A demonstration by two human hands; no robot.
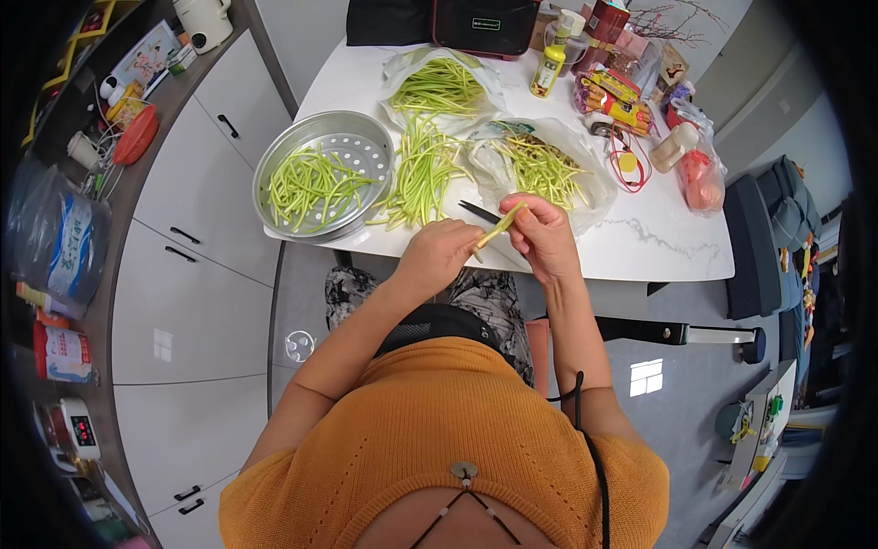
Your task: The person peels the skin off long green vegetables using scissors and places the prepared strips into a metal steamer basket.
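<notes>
Above the table's near edge, my left hand (434, 256) and my right hand (544, 240) pinch a pale green garlic scape (499, 229) between them. Both hands are closed on it, and it slants up toward the right. Just behind it, the black pointed blades of what look like scissors (477, 211) lie partly hidden. Left of my hands is a pile of cut garlic scapes (422, 169). A round metal steamer with holes (377, 156) holds more of them. Uncut scapes fill a plastic bag (444, 87), and scraps with scapes lie on another bag (549, 165).
On the white table (658, 247), a yellow bottle (547, 71), packaged sausages (617, 101) and a red-and-white bag (700, 174) stand at the right. A black case (485, 26) is at the back. A cabinet counter (151, 151) runs along the left.
</notes>
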